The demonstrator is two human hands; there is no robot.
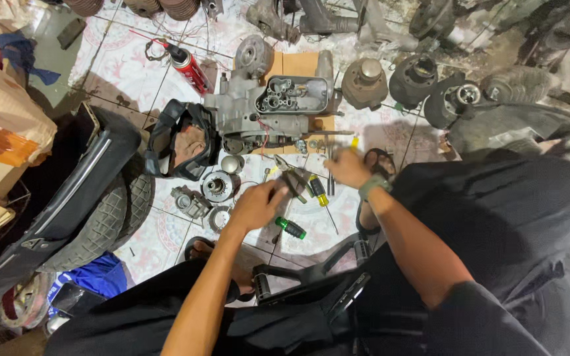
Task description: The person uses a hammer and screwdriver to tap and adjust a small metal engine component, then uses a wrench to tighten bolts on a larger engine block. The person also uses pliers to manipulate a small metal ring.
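Below, counted:
Engine case: one (268, 105), set far on cardboard (298, 66)
Screwdrivers: two, yellow-handled (318, 191), green-handled (290, 227)
Left hand: (255, 206) curled palm-down over pliers (293, 178), grip cannot be told
Right hand: (346, 166) blurred, fingers spread, nothing gripped

Both hands' fingertips blur among small tools (301, 184) on the floor.

Bare tile strip (344, 207) between screwdrivers (321, 194) and sandalled foot (379, 161); engine case (278, 109) beyond.
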